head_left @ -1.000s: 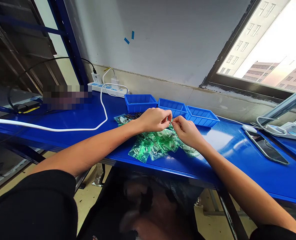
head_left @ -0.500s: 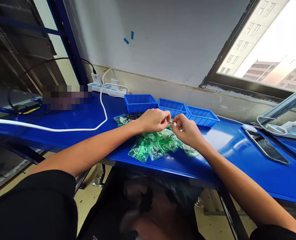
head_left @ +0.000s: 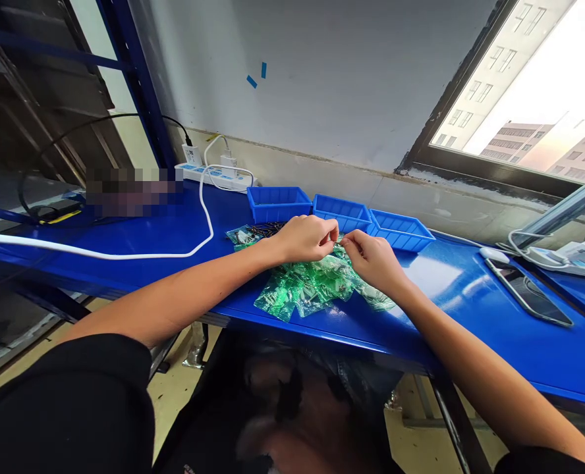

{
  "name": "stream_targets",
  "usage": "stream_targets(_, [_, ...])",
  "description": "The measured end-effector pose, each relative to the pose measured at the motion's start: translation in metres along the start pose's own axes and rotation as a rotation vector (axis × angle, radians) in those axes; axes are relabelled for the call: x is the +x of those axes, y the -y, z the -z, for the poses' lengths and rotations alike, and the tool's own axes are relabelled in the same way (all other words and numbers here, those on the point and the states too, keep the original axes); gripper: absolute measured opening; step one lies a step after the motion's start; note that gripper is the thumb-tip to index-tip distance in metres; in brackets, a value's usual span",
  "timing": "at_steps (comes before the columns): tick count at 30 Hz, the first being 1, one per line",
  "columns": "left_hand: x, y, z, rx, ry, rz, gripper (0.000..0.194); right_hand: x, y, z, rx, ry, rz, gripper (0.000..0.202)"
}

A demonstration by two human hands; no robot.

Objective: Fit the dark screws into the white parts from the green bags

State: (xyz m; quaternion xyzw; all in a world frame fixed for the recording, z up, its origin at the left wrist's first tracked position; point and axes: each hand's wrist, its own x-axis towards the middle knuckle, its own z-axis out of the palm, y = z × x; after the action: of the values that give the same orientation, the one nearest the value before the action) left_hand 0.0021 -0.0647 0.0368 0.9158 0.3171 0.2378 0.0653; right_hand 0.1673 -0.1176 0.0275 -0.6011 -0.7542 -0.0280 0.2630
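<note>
Both hands meet above a pile of small clear-green plastic bags [head_left: 317, 283] on the blue table. My left hand [head_left: 308, 237] is closed, thumb and forefinger pinched together. My right hand [head_left: 371, 255] faces it with its fingertips also pinched, just to the right. A tiny piece seems to sit between the two sets of fingertips, too small and too hidden to name. Behind my left wrist lie several dark, thin pieces [head_left: 267, 229] beside another small bag [head_left: 240, 235].
Three blue plastic bins, a left [head_left: 278, 205], a middle [head_left: 342, 209] and a right one [head_left: 401, 230], stand behind the hands. A power strip [head_left: 188, 173] with a white cable [head_left: 202, 210] lies back left. A phone [head_left: 529, 289] rests on the right.
My right hand's fingers have curled and turned slightly, so the small piece between the hands shows less. My left hand stays nearly in place.
</note>
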Motion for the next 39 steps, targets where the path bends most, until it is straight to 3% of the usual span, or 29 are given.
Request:
stream_targets(24, [0.0012,0.0015,-0.0033,0.009,0.033,-0.002,0.022,-0.0007,-0.0011,-0.0018,0.012,0.002,0.016,0.008])
stream_targets(39, [0.0007,0.0030,-0.0018,0.058,0.042,0.003,0.022,-0.0011,-0.0002,-0.0024,-0.065,0.117,0.015,0.018])
